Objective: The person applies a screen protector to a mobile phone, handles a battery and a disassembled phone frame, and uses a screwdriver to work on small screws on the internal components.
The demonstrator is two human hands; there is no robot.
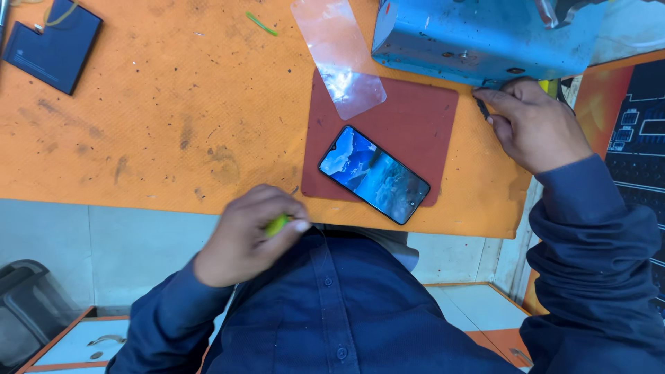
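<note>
A smartphone (375, 174) with a lit blue screen lies tilted on a dark red mat (415, 121) on the orange table cover (159, 104). My left hand (246, 232) hovers at the near table edge, fingers closed around a small yellow-green tool (278, 224). My right hand (537, 125) rests at the right side of the mat, fingertips pinching a small dark piece against the base of a blue metal machine (478, 34). A clear protective film (337, 55) lies above the phone, partly on the mat.
A dark flat battery-like pack (52, 45) with a yellow wire sits at the far left corner. A thin green strip (261, 24) lies near the top. A patterned orange-and-black mat (634, 125) lies at the right. Below the table are trays and a dark bin.
</note>
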